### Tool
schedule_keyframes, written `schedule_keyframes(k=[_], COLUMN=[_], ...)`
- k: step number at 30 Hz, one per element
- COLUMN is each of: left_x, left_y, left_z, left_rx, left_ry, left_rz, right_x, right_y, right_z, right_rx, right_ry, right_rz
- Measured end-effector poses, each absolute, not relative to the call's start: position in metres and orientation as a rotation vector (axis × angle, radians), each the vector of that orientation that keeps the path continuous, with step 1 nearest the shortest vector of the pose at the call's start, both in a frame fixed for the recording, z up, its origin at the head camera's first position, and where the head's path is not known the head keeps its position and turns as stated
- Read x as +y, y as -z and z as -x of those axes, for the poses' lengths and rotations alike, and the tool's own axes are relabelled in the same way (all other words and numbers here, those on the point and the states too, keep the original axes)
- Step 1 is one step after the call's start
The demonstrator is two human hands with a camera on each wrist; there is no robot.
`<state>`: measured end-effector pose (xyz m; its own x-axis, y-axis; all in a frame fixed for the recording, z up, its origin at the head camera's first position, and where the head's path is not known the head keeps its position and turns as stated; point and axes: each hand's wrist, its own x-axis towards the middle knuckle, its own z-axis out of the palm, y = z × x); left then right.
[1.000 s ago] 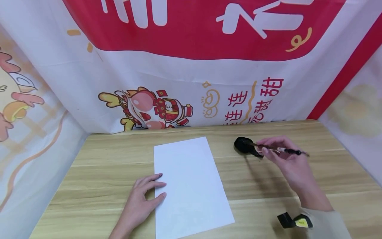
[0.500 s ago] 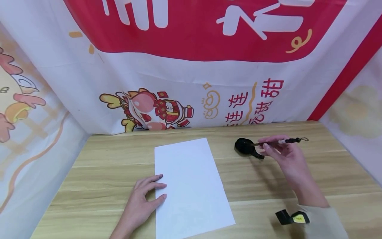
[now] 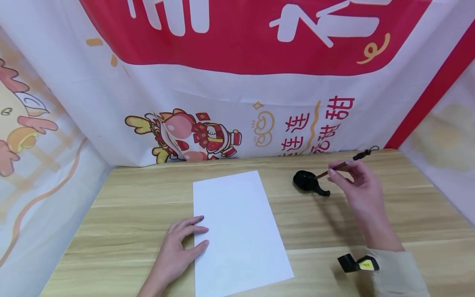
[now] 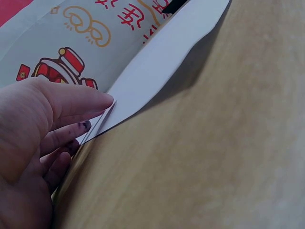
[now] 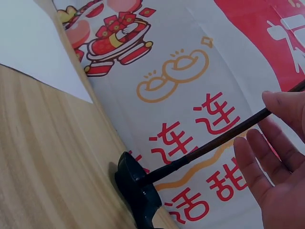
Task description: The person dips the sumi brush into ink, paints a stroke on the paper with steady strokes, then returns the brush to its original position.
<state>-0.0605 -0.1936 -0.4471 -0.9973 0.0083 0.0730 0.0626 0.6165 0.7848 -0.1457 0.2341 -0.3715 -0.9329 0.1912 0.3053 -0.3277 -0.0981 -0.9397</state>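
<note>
My right hand (image 3: 360,185) pinches a writing brush (image 3: 332,169) by its brown shaft, the looped end pointing up and away to the right. Its tip is down in a small black ink dish (image 3: 305,181) with a short handle, at the back right of the table. In the right wrist view the brush (image 5: 214,142) slants down into the dish (image 5: 136,183). My left hand (image 3: 179,247) rests with spread, relaxed fingers on the left edge of a blank white sheet of paper (image 3: 237,231). One fingertip (image 4: 85,126) of that hand has a dark stain.
The light wooden table (image 3: 141,206) meets a white and red printed cloth (image 3: 222,111) along its back edge. More printed cloth (image 3: 48,198) hangs at the left side. A black and yellow device (image 3: 365,263) is strapped at my right wrist.
The brush has turned from lying nearly flat to a steeper slant, its looped end rising, while its tip stays in the dish. My left hand and the paper have hardly moved.
</note>
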Motion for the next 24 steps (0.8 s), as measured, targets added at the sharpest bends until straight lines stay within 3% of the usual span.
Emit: schedule_keyframes(k=[14,24], left_x=[-0.193,-0.193], left_y=[0.445,0.445], left_z=[0.061,0.061], left_rx=[-2.769,-2.777], left_ry=[1.370,1.344], left_rz=[0.055,0.053], right_x=[0.225,0.224], right_y=[0.355,0.352], right_z=[0.142,0.144], right_rx=[-1.660,-1.833], right_ry=[-2.054,-1.595], right_rz=[-0.034,-0.133])
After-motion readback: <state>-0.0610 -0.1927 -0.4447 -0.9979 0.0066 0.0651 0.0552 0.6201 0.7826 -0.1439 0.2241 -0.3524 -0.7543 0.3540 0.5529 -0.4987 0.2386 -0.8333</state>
